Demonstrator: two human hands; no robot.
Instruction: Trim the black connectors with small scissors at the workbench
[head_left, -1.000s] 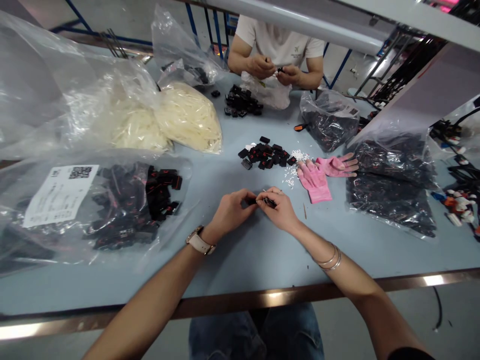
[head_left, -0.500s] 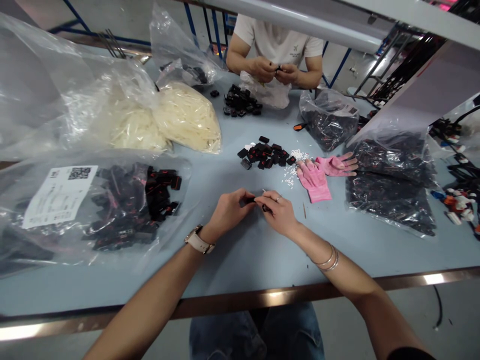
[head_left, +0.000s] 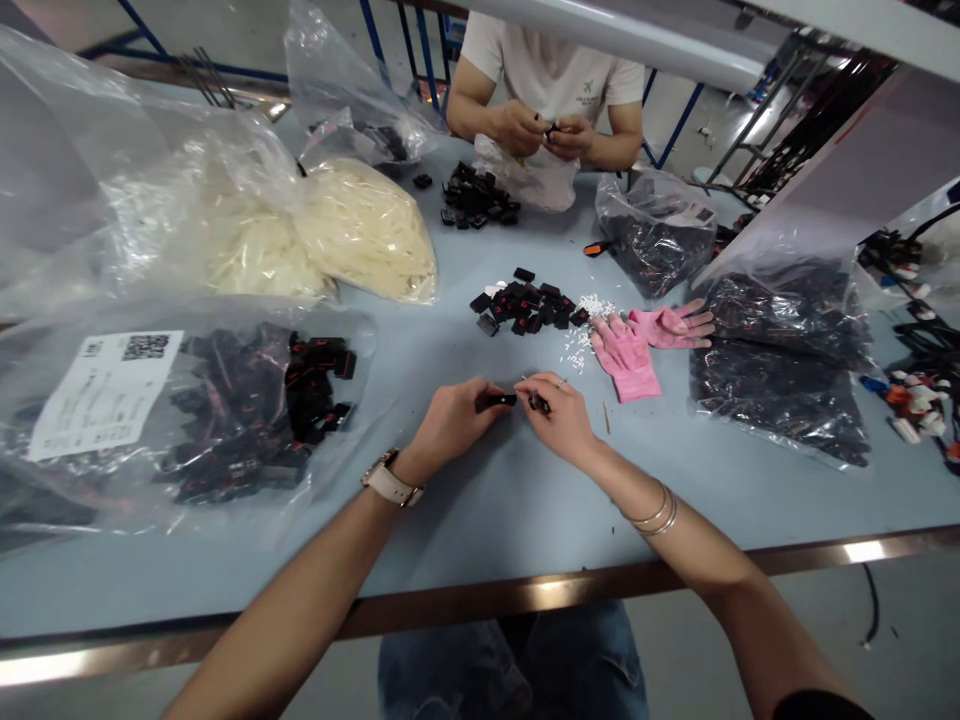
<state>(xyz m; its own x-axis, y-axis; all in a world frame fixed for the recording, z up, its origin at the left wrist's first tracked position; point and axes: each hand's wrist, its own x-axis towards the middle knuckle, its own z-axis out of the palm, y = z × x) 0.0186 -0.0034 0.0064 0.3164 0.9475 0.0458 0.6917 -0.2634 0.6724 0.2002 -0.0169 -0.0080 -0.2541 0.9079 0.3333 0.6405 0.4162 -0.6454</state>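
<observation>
Over the middle of the pale blue table (head_left: pixel 487 500), my left hand (head_left: pixel 454 420) pinches a small black plastic part (head_left: pixel 496 401). My right hand (head_left: pixel 559 415) is closed on another small dark piece (head_left: pixel 538 403), fingertips almost touching the left hand's part. A watch sits on my left wrist and bangles on my right. A loose pile of black parts with red marks (head_left: pixel 525 303) lies beyond my hands, with a scatter of tiny white pieces (head_left: pixel 589 325) beside it.
A pair of pink gloves (head_left: pixel 637 345) lies right of the pile. Clear bags hold black parts (head_left: pixel 247 410) at left, cream strips (head_left: pixel 360 230) behind, dark parts (head_left: pixel 780 350) at right. Across the table a person's hands (head_left: pixel 544 130) work above another black pile (head_left: pixel 476 200).
My hands stay together over the table; the black part in my left hand now shows more plainly between the fingertips. The view has tilted slightly.
</observation>
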